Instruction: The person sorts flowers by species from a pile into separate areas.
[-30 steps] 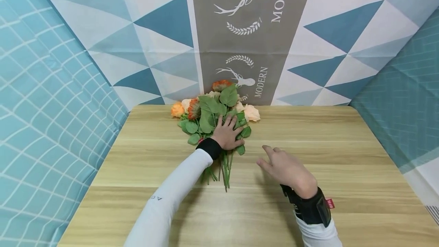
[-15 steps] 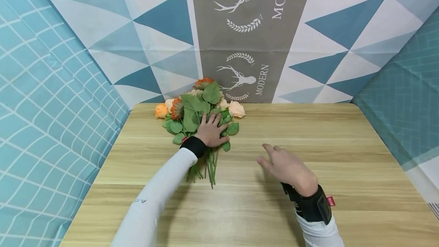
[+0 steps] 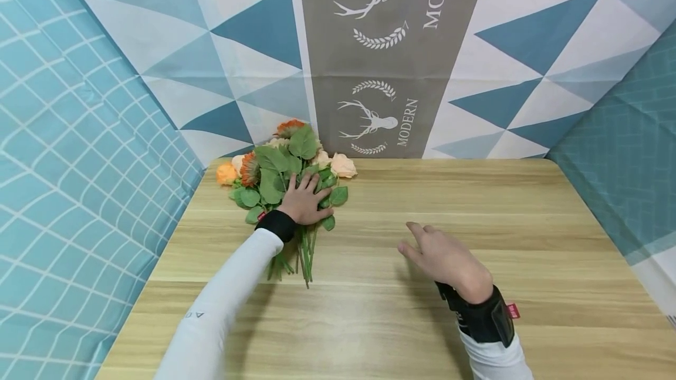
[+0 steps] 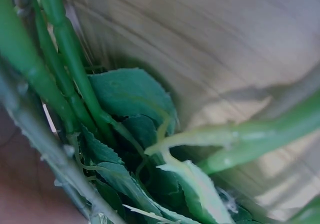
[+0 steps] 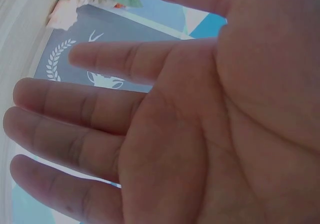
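Patterned cloth backs the wooden table, where flowers lie toward the far left. My left hand rests on them, fingers spread; my right hand hovers well apart, fingers loosely extended.

Open worktop lies between left hand and right hand. Flowers block the far left; patterned cloth bars the back.

Wood-grain table, grey deer-print panel, triangle-patterned backdrop, gridded blue cloth left, teal cloth right
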The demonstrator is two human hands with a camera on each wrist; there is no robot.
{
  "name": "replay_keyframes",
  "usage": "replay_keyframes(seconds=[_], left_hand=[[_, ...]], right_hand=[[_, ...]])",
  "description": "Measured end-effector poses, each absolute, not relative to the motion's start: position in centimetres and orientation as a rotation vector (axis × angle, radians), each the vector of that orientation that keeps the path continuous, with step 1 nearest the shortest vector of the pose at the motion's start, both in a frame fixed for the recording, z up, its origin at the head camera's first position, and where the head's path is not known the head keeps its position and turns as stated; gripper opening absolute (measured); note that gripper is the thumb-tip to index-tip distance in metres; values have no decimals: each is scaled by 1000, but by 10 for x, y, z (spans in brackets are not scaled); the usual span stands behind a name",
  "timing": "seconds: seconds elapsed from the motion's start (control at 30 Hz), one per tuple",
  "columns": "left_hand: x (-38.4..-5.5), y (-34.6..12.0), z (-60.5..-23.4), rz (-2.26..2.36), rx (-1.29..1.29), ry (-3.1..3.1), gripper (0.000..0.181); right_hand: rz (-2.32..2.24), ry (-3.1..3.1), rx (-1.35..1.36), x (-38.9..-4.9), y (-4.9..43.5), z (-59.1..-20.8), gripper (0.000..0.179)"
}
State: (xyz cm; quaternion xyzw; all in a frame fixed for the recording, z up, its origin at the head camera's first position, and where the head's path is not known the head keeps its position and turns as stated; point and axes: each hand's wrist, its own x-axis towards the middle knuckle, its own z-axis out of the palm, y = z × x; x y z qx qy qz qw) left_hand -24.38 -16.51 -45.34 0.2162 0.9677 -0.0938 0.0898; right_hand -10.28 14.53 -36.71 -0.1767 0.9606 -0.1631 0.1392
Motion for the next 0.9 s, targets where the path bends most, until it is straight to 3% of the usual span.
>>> replay_keyframes(seconds=[0.9], left_hand=[[-244,-249,-452,-168,564,2911,69]], right_hand=[[-489,2760,-494,-105,149,-367,59]])
